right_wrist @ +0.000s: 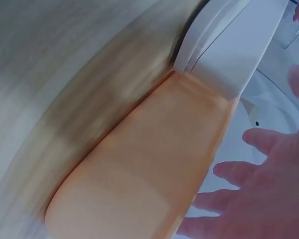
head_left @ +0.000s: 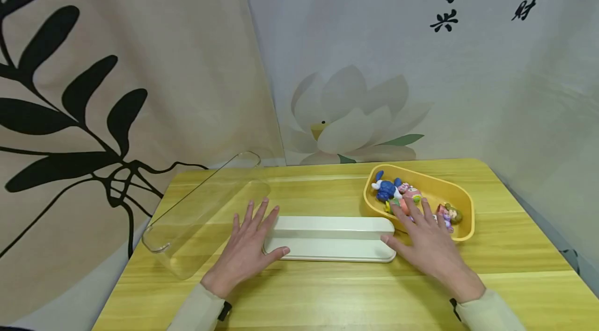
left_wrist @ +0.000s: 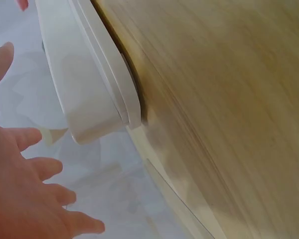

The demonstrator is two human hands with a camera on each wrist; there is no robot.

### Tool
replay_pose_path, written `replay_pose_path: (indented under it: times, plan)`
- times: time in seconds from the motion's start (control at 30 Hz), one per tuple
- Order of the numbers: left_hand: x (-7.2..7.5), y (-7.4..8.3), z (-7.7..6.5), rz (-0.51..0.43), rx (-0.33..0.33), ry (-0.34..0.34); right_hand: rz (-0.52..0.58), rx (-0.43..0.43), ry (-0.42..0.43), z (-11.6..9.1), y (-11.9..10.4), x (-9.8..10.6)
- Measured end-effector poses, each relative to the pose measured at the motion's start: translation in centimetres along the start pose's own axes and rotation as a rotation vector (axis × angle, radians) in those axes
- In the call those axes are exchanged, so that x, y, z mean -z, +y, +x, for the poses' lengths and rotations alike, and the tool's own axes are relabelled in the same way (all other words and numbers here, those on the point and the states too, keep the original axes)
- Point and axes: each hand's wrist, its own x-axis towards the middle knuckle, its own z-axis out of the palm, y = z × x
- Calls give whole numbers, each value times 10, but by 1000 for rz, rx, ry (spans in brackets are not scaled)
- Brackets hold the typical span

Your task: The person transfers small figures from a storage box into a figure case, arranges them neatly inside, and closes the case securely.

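Note:
A long white stepped stand [head_left: 332,249] lies on the wooden table between the hands, its rounded end close up in the left wrist view. My left hand [head_left: 246,250] hovers at the stand's left end, fingers spread and thumb pointing over its corner. At the other end is my right hand [head_left: 429,248], fingers fanned out over the near rim of a yellow bin [head_left: 432,175]. Neither hand holds anything. Inside the bin lie several small toy figures, among them a blue-and-white one [head_left: 386,190] and one with brown hair [head_left: 453,213].
A clear plastic cover [head_left: 201,216] lies slantwise on the left of the table, its far end near the back edge. Wood-grain tabletop [head_left: 318,294] extends in front of the stand. Behind the table hangs a printed curtain [head_left: 351,35].

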Motion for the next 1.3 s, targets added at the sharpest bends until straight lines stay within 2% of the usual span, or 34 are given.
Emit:
replay_pose_path:
  times: [0.47, 0.57, 0.7, 0.8, 0.93, 1.07, 1.2, 1.3]
  plan:
    - [-2, -1, 1, -72, -47, -84, -15, 118, 57, -1, -5, -6]
    - [-2, -2, 0, -93, -52, -114, -20, 176, 114, 0, -5, -8]
    - [-1, -6, 0, -120, -86, -139, 0, 287, 231, 4, -1, -11]
    - [0, -9, 2, -136, -123, -159, 13, 333, 271, 8, 1, -13]
    - [0, -14, 5, -135, -167, -173, 17, 317, 256, 10, 3, -13]
    - [-3, -18, 8, -103, -217, -153, 47, 274, 207, 11, 3, -11]
    - [-5, -21, 8, -91, -242, -135, 139, 159, 131, 10, 6, 0]
    - [-5, -22, 8, -97, -235, -138, 203, 79, 119, 12, 15, 11]
